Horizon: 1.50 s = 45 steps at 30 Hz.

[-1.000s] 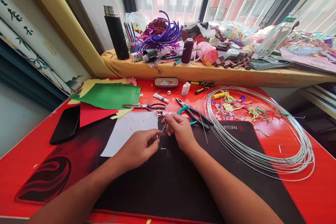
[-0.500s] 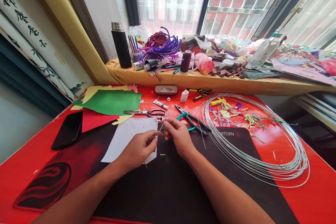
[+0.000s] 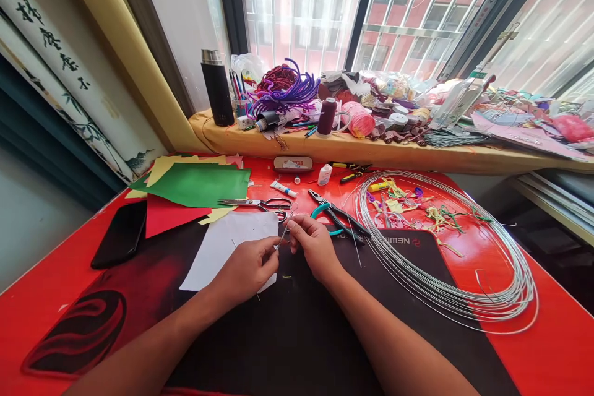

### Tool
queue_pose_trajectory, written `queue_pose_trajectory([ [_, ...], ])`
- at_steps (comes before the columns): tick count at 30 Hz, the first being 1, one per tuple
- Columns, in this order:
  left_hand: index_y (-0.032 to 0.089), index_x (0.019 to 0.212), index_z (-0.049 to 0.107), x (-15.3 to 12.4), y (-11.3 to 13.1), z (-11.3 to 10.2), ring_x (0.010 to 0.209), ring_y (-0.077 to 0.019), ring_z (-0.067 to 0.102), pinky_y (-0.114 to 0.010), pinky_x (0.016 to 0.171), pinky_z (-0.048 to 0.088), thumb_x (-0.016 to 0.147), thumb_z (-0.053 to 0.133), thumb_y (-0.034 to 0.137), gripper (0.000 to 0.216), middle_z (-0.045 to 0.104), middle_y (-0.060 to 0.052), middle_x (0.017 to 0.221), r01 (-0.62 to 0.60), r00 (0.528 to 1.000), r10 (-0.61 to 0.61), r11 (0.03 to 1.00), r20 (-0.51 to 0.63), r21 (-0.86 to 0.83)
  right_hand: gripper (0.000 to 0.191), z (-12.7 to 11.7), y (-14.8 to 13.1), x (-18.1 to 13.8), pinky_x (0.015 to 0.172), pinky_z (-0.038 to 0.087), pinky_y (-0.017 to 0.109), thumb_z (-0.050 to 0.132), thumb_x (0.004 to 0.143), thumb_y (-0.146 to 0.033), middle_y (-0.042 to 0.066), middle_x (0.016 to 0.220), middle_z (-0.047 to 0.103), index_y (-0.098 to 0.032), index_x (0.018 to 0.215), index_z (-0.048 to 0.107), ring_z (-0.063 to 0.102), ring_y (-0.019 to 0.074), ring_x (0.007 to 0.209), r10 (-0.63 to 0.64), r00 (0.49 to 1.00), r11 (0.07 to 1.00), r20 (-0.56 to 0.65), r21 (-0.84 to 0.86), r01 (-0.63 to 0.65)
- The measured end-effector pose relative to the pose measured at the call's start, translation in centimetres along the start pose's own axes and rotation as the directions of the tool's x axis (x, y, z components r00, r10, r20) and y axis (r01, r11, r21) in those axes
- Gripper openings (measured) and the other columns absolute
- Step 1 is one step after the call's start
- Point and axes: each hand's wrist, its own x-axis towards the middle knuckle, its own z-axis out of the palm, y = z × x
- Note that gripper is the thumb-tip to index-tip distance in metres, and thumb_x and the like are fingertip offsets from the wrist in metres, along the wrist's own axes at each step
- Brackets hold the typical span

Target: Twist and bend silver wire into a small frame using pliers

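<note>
Over the black desk mat (image 3: 297,334), my left hand (image 3: 248,263) pinches a thin piece of wire (image 3: 282,237) between thumb and fingertips. My right hand (image 3: 315,244) is closed at the wire's upper end, its thumb and forefinger together. A small bent part shows just above the fingertips, too fine to make out. Beneath my left hand lies a sheet of white paper (image 3: 213,247). Scissors (image 3: 260,203) rest just beyond the paper. Pliers with teal-and-black handles (image 3: 338,216) lie beyond my right hand, near a loose straight wire (image 3: 356,247).
A large wire coil (image 3: 505,297) spreads at the right around coloured scraps (image 3: 403,201). Green paper (image 3: 204,182), red paper (image 3: 171,216) and a phone (image 3: 120,235) lie at the left. Behind are a glue bottle (image 3: 325,174) and a crowded sill with a black flask (image 3: 217,90).
The view has shifted slightly. Both hands stay in nearly the same place, still closed on the wire, with only small finger movements.
</note>
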Motion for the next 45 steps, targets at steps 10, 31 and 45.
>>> queue_pose_trajectory([
  [10,0.021,0.116,0.075,0.8,-1.3,-2.9,0.087,-0.0243,0.068,-0.032,0.083,0.05,0.095,0.057,0.041,0.034,0.078,-0.008,0.096,-0.082,0.997,0.082,0.995,-0.01,0.051,0.033,0.4,-0.1,-0.4,0.054,0.04,0.026,0.078,0.083,-0.049,-0.006,0.056,0.054,-0.02,0.08,0.063,0.049,0.012,0.049,0.014,0.999,1.0,0.033,-0.005,-0.014],
  [31,0.021,0.082,0.069,0.9,-4.5,-4.3,0.082,-0.0247,0.06,-0.034,0.071,0.039,0.085,0.067,0.031,0.011,0.07,-0.006,0.086,-0.096,0.987,0.036,0.913,0.156,0.397,0.026,0.6,1.2,-0.9,0.053,0.036,0.027,0.063,0.097,-0.046,-0.006,0.057,0.052,-0.021,0.091,0.065,0.05,0.0132,0.049,-0.062,0.991,0.947,0.115,-0.307,0.095],
  [45,0.017,0.091,0.068,1.7,-2.3,-4.7,0.063,-0.0129,0.051,-0.026,0.06,0.039,0.077,0.086,0.042,0.034,0.064,0.0,0.072,0.072,0.992,-0.124,0.741,-0.03,-0.667,0.032,0.7,0.8,-0.7,0.054,0.039,0.027,0.068,0.091,-0.05,-0.005,0.054,0.054,-0.018,0.086,0.066,0.049,0.0126,0.049,0.044,0.981,0.994,0.188,-0.103,-0.025],
])
